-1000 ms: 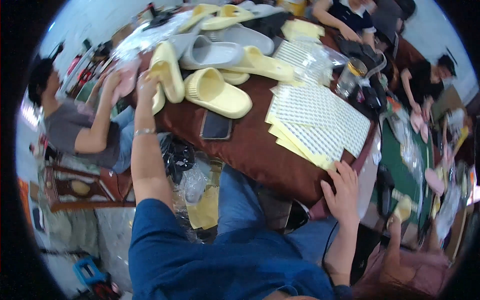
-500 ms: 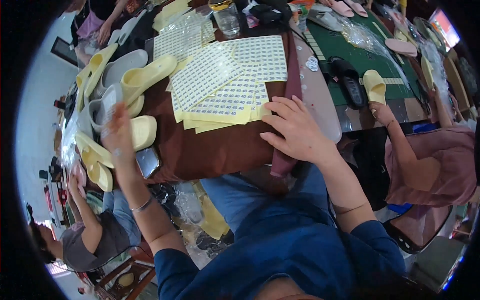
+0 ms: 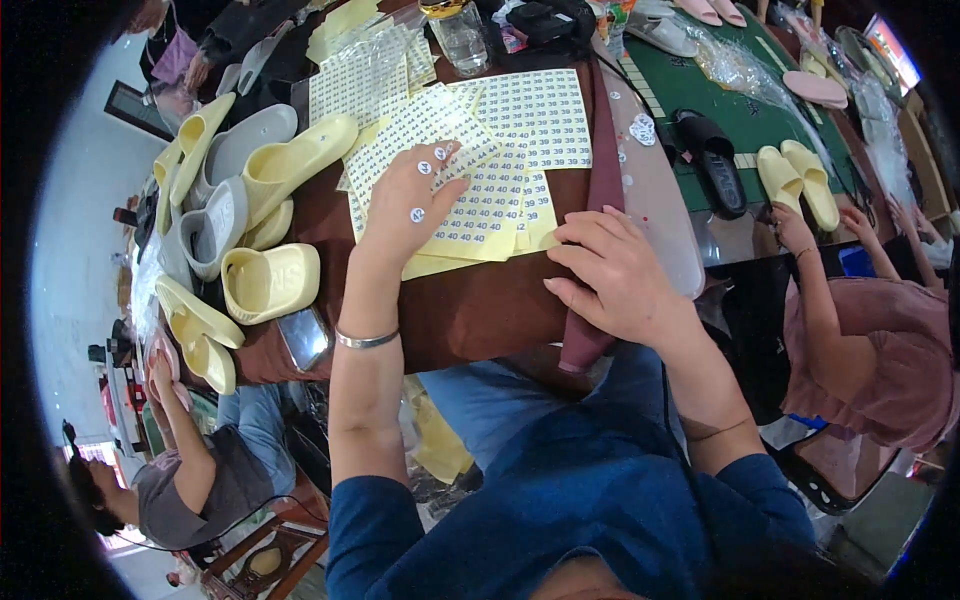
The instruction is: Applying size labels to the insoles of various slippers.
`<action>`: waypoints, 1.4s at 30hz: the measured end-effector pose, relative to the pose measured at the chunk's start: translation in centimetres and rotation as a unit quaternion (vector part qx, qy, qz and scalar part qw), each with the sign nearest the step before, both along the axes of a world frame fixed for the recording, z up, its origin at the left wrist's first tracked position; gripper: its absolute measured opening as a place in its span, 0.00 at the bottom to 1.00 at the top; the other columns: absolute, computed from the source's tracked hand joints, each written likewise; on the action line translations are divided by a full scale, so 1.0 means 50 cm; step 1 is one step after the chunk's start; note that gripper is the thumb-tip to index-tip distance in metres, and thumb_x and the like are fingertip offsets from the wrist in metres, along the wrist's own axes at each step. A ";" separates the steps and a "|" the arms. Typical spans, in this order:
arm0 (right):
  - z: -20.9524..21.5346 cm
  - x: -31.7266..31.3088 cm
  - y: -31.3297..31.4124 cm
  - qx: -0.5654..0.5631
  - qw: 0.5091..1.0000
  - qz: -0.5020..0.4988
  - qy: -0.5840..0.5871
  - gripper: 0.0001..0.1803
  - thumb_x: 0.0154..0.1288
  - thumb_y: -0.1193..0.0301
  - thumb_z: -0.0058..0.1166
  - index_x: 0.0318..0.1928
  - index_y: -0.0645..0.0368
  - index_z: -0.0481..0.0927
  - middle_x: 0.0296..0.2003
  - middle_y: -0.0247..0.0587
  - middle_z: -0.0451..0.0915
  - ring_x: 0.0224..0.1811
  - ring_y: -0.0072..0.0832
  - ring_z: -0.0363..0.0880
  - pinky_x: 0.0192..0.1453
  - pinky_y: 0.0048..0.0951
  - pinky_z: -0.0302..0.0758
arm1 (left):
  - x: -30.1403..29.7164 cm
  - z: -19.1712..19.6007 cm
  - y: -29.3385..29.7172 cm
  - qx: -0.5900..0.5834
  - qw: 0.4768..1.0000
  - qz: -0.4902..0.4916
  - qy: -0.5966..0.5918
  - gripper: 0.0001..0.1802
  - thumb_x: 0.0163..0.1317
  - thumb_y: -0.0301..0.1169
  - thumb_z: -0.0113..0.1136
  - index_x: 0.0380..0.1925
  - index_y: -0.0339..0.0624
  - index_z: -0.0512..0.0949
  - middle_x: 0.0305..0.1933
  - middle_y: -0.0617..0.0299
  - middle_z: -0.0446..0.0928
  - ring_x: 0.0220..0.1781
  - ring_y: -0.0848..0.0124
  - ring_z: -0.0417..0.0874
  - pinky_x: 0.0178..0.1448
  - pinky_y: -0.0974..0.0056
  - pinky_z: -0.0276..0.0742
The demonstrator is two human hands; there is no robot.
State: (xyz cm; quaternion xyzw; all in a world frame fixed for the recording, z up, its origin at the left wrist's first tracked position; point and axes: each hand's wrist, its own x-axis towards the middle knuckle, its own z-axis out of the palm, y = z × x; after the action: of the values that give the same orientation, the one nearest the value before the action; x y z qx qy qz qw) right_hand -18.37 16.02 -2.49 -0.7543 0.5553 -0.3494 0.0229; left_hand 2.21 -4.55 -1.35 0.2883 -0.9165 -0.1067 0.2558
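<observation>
My left hand point(image 3: 405, 205) rests flat on a stack of yellow sticker sheets point(image 3: 500, 170) on the brown table; small round white stickers cling to the back of its fingers. A silver bangle sits on that wrist. My right hand point(image 3: 610, 275) lies on the table's front edge, fingers curled loosely, touching the lower right corner of the sheets and holding nothing. A pile of yellow and grey foam slippers point(image 3: 250, 210) lies just left of my left hand.
A dark phone point(image 3: 303, 337) lies by the slippers. A glass jar point(image 3: 462, 35) stands at the far edge. On a green table point(image 3: 740, 120) to the right lie more slippers point(image 3: 800, 185). One person sits lower left point(image 3: 190, 480), another right point(image 3: 860, 330).
The view swung round and now looks down more squarely. My left hand left the slippers and came onto the sticker sheets. My right hand stayed by the sheets at the table's front edge.
</observation>
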 end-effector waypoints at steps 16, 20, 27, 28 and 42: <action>0.076 -0.011 -0.200 -0.091 0.991 -0.013 0.099 0.10 0.63 0.65 0.62 0.36 0.59 0.83 0.32 0.44 0.83 0.40 0.44 0.83 0.47 0.44 0.78 | 0.000 -0.001 -0.009 0.012 1.000 -0.012 0.026 0.20 0.59 0.27 0.67 0.53 0.38 0.80 0.43 0.49 0.82 0.48 0.50 0.82 0.53 0.52 0.78; 0.047 -0.038 -0.200 -0.018 0.997 -0.002 0.081 0.10 0.66 0.65 0.58 0.34 0.59 0.82 0.30 0.45 0.83 0.39 0.44 0.83 0.46 0.45 0.78 | -0.004 -0.001 -0.013 -0.007 0.999 -0.024 0.022 0.18 0.60 0.26 0.66 0.52 0.38 0.80 0.44 0.50 0.82 0.48 0.51 0.82 0.53 0.53 0.78; 0.055 -0.110 -0.208 -0.133 0.977 -0.164 0.006 0.08 0.68 0.68 0.55 0.36 0.59 0.82 0.32 0.46 0.84 0.38 0.48 0.83 0.42 0.45 0.79 | -0.001 0.002 -0.015 0.052 0.998 -0.009 0.034 0.16 0.63 0.25 0.63 0.50 0.35 0.81 0.46 0.45 0.83 0.48 0.49 0.84 0.53 0.53 0.79; 0.055 -0.114 -0.208 -0.132 0.977 -0.166 0.006 0.08 0.68 0.68 0.55 0.36 0.59 0.82 0.32 0.46 0.84 0.38 0.48 0.83 0.42 0.45 0.79 | 0.000 0.001 -0.016 0.042 0.998 -0.012 0.037 0.14 0.64 0.25 0.62 0.50 0.34 0.81 0.45 0.44 0.83 0.46 0.48 0.85 0.51 0.53 0.80; 0.043 -0.111 -0.209 -0.025 0.978 -0.201 0.040 0.12 0.70 0.63 0.53 0.38 0.58 0.84 0.35 0.50 0.85 0.40 0.50 0.84 0.44 0.48 0.80 | 0.026 0.028 -0.007 0.122 0.989 0.029 0.078 0.13 0.69 0.27 0.58 0.50 0.37 0.83 0.33 0.48 0.86 0.32 0.55 0.86 0.39 0.59 0.80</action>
State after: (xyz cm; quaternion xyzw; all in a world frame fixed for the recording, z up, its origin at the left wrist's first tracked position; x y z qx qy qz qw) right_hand -23.90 5.59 -0.35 -0.6408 0.6875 -0.3298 -0.0889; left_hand 3.51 -4.89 0.03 0.3349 -0.8652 -0.2325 0.2920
